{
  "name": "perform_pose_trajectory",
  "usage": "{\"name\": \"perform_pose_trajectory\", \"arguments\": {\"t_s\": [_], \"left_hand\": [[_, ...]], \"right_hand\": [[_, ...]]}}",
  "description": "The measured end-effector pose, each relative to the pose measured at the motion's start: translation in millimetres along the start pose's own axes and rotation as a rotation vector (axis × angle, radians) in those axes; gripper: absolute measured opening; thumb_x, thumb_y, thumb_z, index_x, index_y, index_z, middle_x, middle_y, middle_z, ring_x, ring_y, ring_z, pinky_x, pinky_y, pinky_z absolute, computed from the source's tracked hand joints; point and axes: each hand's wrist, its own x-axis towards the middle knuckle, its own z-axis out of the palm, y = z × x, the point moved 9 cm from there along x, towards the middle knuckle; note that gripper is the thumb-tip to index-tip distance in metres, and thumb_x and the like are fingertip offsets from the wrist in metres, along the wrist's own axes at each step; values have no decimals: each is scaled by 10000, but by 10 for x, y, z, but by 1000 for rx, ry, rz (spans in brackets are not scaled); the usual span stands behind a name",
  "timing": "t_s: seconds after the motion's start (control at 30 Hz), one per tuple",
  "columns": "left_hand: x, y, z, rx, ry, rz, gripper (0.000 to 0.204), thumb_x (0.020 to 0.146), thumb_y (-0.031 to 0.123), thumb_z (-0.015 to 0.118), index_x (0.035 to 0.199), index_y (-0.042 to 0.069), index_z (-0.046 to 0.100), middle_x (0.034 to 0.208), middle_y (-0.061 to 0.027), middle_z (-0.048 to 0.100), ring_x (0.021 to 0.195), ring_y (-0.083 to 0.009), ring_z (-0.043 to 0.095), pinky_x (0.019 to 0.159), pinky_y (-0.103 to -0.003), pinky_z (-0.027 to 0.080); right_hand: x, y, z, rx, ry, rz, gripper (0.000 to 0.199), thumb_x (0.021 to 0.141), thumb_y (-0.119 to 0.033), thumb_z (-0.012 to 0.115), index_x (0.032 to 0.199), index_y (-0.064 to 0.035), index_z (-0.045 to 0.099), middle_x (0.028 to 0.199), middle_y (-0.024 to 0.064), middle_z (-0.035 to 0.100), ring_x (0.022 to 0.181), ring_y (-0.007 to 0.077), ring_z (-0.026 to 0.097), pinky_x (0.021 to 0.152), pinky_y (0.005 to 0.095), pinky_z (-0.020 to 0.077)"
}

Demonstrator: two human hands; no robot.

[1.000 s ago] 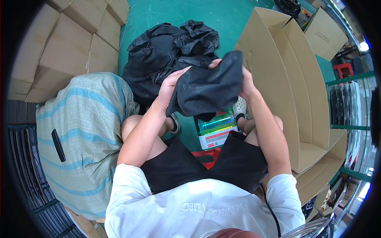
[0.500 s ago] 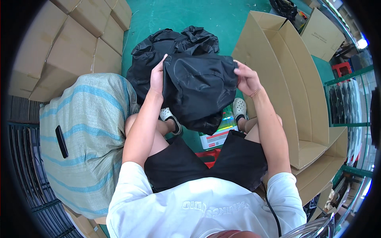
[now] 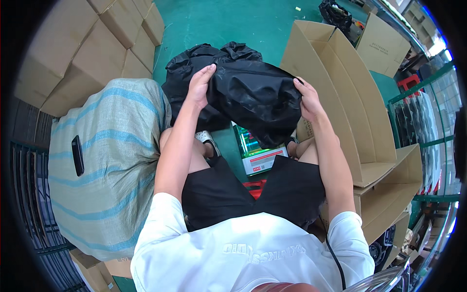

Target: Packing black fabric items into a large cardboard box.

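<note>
A piece of smooth black fabric (image 3: 255, 92), its kind not clear, hangs stretched between my two hands in front of my knees. My left hand (image 3: 200, 85) pinches its upper left corner, thumb on top. At the right edge, my right hand (image 3: 309, 99) grips it between thumb and fingers. More crumpled black fabric (image 3: 192, 61) lies heaped on the floor just beyond. Below the hanging cloth, a box with a shiny green top and white side (image 3: 258, 163) shows between my feet, partly covered.
A striped woven sack (image 3: 109, 180) bulges at my left, with a black phone (image 3: 78, 155) on top. Cardboard boxes (image 3: 92, 53) are stacked behind it. A tall open carton (image 3: 350, 97) stands at my right. Further off are a black plastic bag (image 3: 335, 14) and a red stool (image 3: 408, 82).
The held cloth has shifted slightly up and right, its upper edge now slanting down to the right. The box between my feet shows more. My view has tilted a little.
</note>
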Motion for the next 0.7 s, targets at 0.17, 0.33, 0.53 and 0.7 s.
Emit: {"name": "perform_pose_trajectory", "arguments": {"t_s": [0.17,0.33,0.53,0.7], "left_hand": [[-386,-565,-859,49,601,131,279,1004,368,590,1056,105,666,980,3,673,909,-127,593,782,-287,427],[-1079,-1449,-277,243,503,-303,403,918,556,621,1008,164,629,966,15,596,910,-147,508,872,-361,357],[-1215,-1518,608,88,150,-442,308,933,414,667,1044,127,666,1014,12,682,987,-144,625,944,-359,443],[-832,-1810,473,-34,-171,-469,376,977,365,626,1186,54,653,1245,-91,687,1144,-227,660,1029,-453,493]], "right_hand": [[-177,-78,847,329,-31,7,223,1056,-166,456,1149,-14,591,1097,137,707,977,252,701,913,409,565],[-215,-434,1070,348,-149,-64,273,1045,-228,485,1146,-10,615,1109,152,721,958,255,715,901,399,575],[-363,-902,1214,360,-247,59,351,1052,-315,496,1137,-4,637,1002,159,726,865,266,722,794,388,603],[-546,-1562,1309,469,-468,-19,397,1053,-330,486,1104,24,659,1033,198,732,908,326,728,853,446,599]]}}
